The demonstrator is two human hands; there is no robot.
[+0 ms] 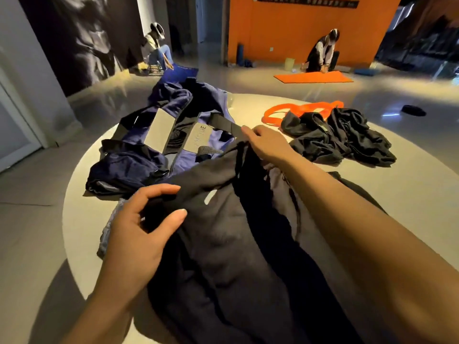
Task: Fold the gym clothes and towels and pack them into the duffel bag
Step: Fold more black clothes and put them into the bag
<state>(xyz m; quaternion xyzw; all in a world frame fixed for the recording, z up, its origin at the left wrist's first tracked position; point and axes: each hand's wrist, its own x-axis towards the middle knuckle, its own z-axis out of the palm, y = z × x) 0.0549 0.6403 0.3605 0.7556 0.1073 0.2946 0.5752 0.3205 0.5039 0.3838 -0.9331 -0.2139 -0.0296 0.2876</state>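
Note:
A large dark grey garment (223, 244) lies spread over the near part of the round white table (409, 184). My left hand (139, 229) pinches its left edge between thumb and fingers. My right hand (265, 145) grips the garment's far edge, close to a black strap of the duffel bag. The navy duffel bag (173, 135) lies collapsed at the table's far left, with grey patches and black straps. A pile of crumpled black clothes (340, 135) sits at the far right. A grey towel (109, 229) peeks out under my left hand.
Orange resistance bands (298, 110) lie behind the black pile. On the glossy floor beyond, one person kneels on an orange mat (313, 76) and another person crouches at the far left (156, 48). A dark object (413, 110) lies on the floor to the right.

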